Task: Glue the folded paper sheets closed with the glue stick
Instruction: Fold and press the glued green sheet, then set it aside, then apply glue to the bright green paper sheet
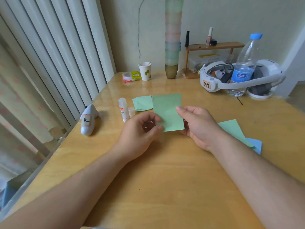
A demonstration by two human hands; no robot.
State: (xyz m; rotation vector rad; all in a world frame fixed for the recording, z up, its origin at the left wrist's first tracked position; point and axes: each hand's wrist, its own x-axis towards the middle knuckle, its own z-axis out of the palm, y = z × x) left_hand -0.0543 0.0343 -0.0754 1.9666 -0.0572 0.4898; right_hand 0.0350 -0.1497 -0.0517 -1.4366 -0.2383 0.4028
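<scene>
- Two bare forearms: enter from the bottom edge and reach forward over the glossy yellow-brown wooden table [165, 187].
- Left hand [140, 131]: fingers curled, thumb and forefinger pinching the lower left edge of the folded light-green paper sheet [168, 111].
- Right hand [198, 124]: thumb on top, fingers beneath, pinching the sheet's right edge; the sheet is held flat just above the table.
- White glue stick [123, 109]: upright, uncapped, left of the held sheet; its clear round cap [131, 111] stands just beside it.
- Small stack of folded green papers [143, 103]: on the table behind the held sheet.
- Green and blue loose paper sheets [234, 129]: lying under the right wrist.
- White dolphin-shaped toy [89, 119]: near the left table edge.
- Far side: paper cup [145, 71], tall stack of pastel plastic cups [172, 38], white headset [214, 78], clear water bottle with blue cap [244, 66].
</scene>
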